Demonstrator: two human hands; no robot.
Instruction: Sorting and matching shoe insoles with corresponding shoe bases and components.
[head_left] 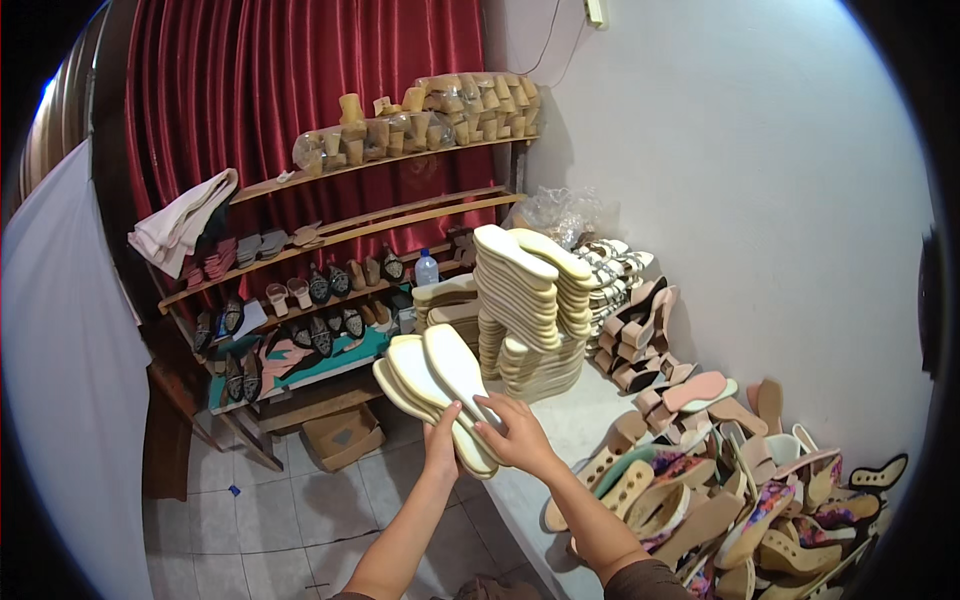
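Several cream insoles (408, 372) lie fanned in a small stack between my two hands, held above the floor beside the table's edge. My left hand (442, 442) grips the stack's left edge, with its thumb on top. My right hand (515, 432) holds the other side, its fingers resting on the uppermost insole (455, 365). Just beyond, tall piles of matching cream insoles (515, 290) stand on the white-topped table (585, 400). How many insoles are in my hands cannot be told, as they overlap.
Sandals and wedge soles (690, 480) are heaped along the table's right side, against the white wall (740, 200). Wooden shelves (400, 215) behind carry shoes and bagged heels (480, 105). A cardboard box (343, 437) sits on the tiled floor, and a water bottle (426, 268) stands behind the insoles.
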